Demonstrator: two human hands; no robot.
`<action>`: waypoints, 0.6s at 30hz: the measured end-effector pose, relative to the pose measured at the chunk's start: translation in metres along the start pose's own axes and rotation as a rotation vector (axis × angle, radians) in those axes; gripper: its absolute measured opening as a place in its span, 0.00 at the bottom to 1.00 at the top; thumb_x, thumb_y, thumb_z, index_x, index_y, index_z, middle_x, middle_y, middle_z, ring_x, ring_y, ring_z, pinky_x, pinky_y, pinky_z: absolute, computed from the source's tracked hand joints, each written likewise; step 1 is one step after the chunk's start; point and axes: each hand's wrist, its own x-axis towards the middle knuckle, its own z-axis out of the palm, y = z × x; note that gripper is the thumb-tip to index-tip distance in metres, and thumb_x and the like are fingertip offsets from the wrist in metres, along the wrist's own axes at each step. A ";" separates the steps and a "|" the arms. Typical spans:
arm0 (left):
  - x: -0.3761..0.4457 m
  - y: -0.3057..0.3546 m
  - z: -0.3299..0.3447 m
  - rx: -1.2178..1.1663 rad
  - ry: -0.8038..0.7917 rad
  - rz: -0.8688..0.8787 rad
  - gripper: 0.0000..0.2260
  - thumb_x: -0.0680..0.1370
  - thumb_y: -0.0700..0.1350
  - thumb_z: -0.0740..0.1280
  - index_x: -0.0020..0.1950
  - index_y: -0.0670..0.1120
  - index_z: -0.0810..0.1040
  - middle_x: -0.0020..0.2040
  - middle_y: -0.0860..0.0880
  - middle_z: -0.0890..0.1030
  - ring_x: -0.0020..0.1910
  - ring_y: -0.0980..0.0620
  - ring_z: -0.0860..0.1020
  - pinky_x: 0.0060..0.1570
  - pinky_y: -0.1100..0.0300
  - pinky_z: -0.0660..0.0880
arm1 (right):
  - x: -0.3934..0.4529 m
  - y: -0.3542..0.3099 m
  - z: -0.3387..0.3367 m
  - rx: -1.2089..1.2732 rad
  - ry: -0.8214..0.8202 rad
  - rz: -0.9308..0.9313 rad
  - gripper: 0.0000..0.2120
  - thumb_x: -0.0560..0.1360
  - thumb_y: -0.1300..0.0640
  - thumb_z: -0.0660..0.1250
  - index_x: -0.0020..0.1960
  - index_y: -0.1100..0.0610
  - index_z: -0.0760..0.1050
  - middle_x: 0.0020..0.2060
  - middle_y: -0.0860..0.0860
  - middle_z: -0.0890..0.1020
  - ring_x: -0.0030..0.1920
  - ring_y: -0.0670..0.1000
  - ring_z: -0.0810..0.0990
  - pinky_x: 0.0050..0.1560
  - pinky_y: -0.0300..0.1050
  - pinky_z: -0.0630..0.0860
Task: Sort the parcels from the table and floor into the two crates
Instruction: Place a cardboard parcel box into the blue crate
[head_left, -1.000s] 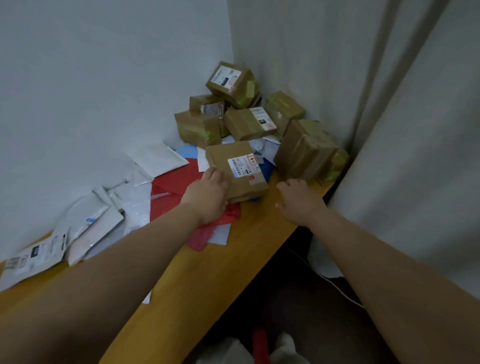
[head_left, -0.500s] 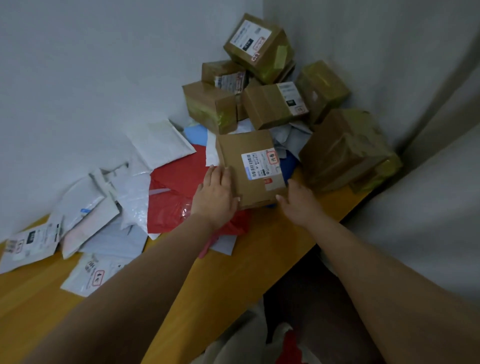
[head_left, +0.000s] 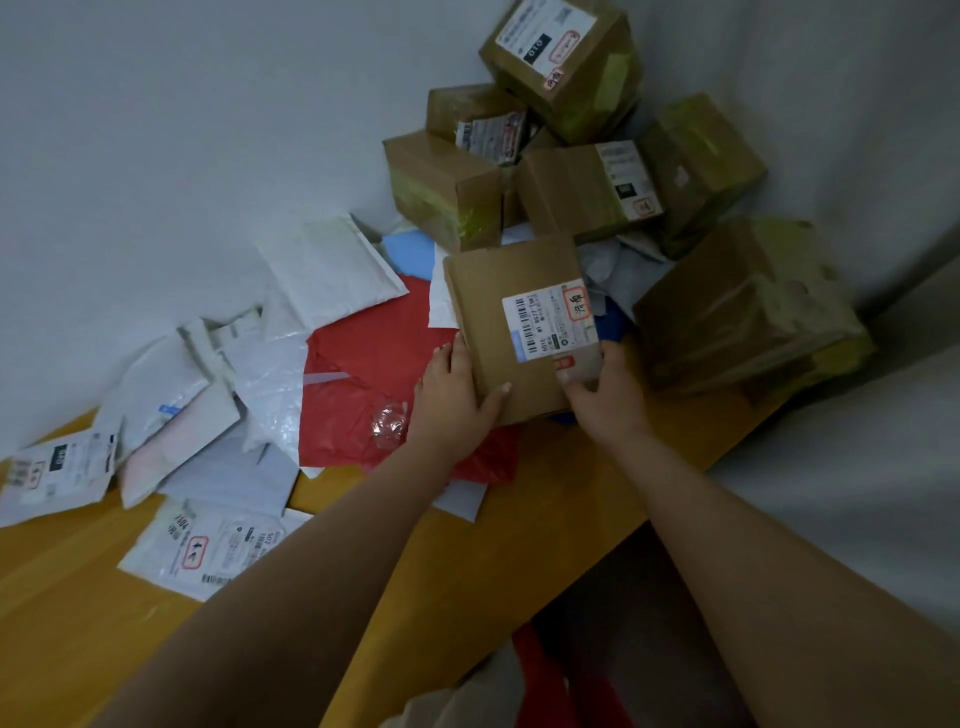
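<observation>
Plainly the pick-up step is in hand: the left hand (head_left: 457, 397) and right hand (head_left: 605, 397) clasp the near corners of the labelled box (head_left: 519, 327), fingers curled round its edges, atop the mailers on the surface (head_left: 545, 499); next comes lifting it clear; no crate shows.

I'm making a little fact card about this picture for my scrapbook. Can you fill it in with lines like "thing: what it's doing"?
left hand: grips the flat brown box's left edge
right hand: grips its near right corner
flat brown box: label up, lying on the mailers
red mailer: flat, partly under the box
box pile: stacked in the wall corner
table: wooden, covered with white mailers on the left
</observation>
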 end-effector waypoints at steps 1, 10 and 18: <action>-0.002 0.001 -0.004 -0.070 0.019 0.006 0.36 0.79 0.58 0.62 0.79 0.45 0.50 0.71 0.40 0.67 0.70 0.42 0.67 0.66 0.41 0.67 | -0.003 -0.003 -0.003 0.001 0.011 -0.049 0.24 0.77 0.53 0.68 0.69 0.54 0.63 0.65 0.53 0.73 0.64 0.53 0.74 0.58 0.47 0.75; -0.055 0.038 -0.060 -0.438 0.290 0.165 0.21 0.84 0.49 0.54 0.77 0.48 0.59 0.68 0.52 0.73 0.62 0.59 0.71 0.58 0.71 0.65 | -0.060 -0.033 -0.045 0.119 0.046 -0.347 0.19 0.79 0.51 0.65 0.64 0.56 0.63 0.56 0.49 0.75 0.57 0.52 0.78 0.51 0.43 0.75; -0.125 0.053 -0.151 -0.035 0.355 0.321 0.16 0.84 0.48 0.54 0.72 0.50 0.68 0.62 0.49 0.79 0.56 0.50 0.76 0.51 0.66 0.66 | -0.140 -0.072 -0.078 0.626 -0.050 -0.290 0.12 0.82 0.48 0.58 0.54 0.56 0.74 0.47 0.55 0.83 0.40 0.50 0.82 0.36 0.38 0.78</action>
